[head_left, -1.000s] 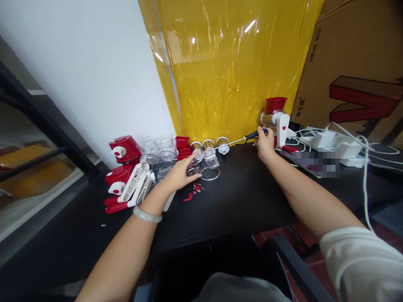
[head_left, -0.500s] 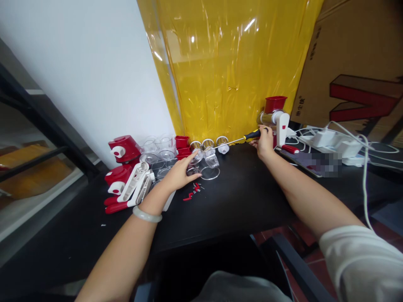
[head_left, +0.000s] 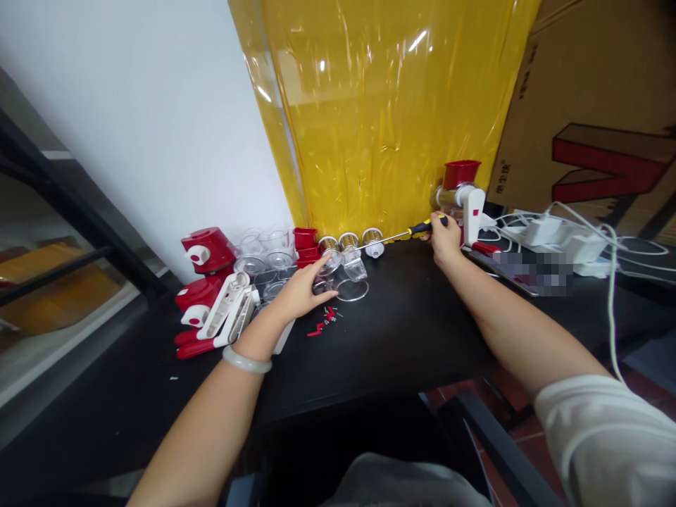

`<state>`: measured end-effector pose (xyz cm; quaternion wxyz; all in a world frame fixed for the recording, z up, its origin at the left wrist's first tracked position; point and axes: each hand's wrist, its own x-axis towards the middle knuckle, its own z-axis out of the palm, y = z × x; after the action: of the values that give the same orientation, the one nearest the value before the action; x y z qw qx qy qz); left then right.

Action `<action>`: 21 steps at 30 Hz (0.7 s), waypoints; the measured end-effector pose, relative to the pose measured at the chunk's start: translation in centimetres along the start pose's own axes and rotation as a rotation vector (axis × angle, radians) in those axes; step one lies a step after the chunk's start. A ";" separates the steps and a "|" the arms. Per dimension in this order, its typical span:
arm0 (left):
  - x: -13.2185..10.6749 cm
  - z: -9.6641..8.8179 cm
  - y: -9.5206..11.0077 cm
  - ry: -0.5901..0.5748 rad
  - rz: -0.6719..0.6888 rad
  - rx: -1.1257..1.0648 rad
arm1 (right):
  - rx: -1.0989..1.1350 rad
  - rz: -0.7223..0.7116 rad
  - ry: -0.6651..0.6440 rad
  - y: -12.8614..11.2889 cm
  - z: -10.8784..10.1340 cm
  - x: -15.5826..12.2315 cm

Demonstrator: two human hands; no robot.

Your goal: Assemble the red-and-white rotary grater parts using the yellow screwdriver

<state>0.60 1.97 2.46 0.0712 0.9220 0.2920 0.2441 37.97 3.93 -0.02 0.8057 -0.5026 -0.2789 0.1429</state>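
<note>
My right hand [head_left: 444, 239] is closed round the black-and-yellow handle of a screwdriver [head_left: 421, 227]. Its long metal shaft points left, and the tip reaches a clear plastic housing [head_left: 355, 269] with a round rim at its lower end. My left hand [head_left: 301, 290] grips the left side of this housing, thumb and fingers spread across it; part of the grip is hidden. Just in front of that hand lie small red pieces [head_left: 316, 329] and several screws [head_left: 331, 316]. Metal grater drums [head_left: 373, 242] with white ends stand behind the housing.
At left are red hoppers [head_left: 208, 250], white crank arms [head_left: 226, 310] with red handles and clear cups [head_left: 279, 260]. An assembled rotary grater [head_left: 470, 204] stands at right, near a phone [head_left: 520, 273] and a power strip with white cables [head_left: 575, 250]. Yellow film [head_left: 391, 127] hangs behind.
My right hand and the screwdriver handle have shifted very slightly, with the fingers turned a little on the handle. My left hand and the housing stay in place.
</note>
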 end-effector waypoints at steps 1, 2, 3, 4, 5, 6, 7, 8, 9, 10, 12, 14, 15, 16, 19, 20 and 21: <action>0.0 0.0 0.0 -0.001 -0.001 0.000 | -0.003 0.003 0.000 0.0 0.0 0.0; 0.0 0.0 0.0 -0.001 -0.001 0.001 | -0.005 0.005 -0.001 0.1 0.0 0.0; 0.0 0.0 0.0 -0.001 -0.001 0.001 | -0.005 0.003 0.000 0.1 0.0 0.0; 0.0 0.0 0.0 0.000 0.000 0.000 | -0.003 0.001 0.004 0.1 0.0 0.0; 0.0 0.0 0.0 0.001 0.002 -0.003 | 0.000 -0.001 0.008 0.2 0.1 0.0; 0.0 0.0 0.0 0.002 0.004 -0.006 | 0.005 0.000 0.012 0.2 0.1 0.0; 0.0 0.0 0.0 0.004 0.007 -0.008 | 0.012 0.008 0.016 0.1 0.2 0.0; 0.0 0.0 0.0 0.005 0.009 -0.010 | 0.021 0.020 0.019 0.1 0.2 0.0; 0.0 0.1 0.1 0.005 0.010 -0.010 | 0.032 0.035 0.019 0.0 0.3 0.0; 0.0 0.1 0.1 0.005 0.011 -0.007 | 0.043 0.048 0.015 -0.1 0.3 -0.1; 0.0 0.1 0.1 0.001 0.009 0.000 | 0.065 0.064 0.001 -0.5 0.3 -0.2; 0.0 0.0 0.1 -0.002 0.011 0.004 | 0.082 0.084 -0.019 -0.8 0.2 -0.4; 0.0 0.0 0.2 -0.002 0.014 0.005 | 0.086 0.097 -0.030 -1.0 0.2 -0.5; 0.0 -0.1 0.2 -0.001 0.016 0.007 | 0.086 0.108 -0.041 -1.2 0.2 -0.6; 0.0 -0.2 0.4 0.004 0.013 0.020 | 0.047 0.094 -0.055 -1.2 0.1 -0.8; -0.1 -0.2 0.4 0.006 0.013 0.023 | 0.027 0.074 -0.051 -1.1 0.1 -0.7; -0.1 -0.2 0.4 0.007 0.014 0.025 | 0.008 0.052 -0.044 -1.0 0.0 -0.7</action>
<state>0.67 1.61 2.72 0.0571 0.9241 0.2885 0.2442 37.37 3.19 0.64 0.7975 -0.5030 -0.2831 0.1759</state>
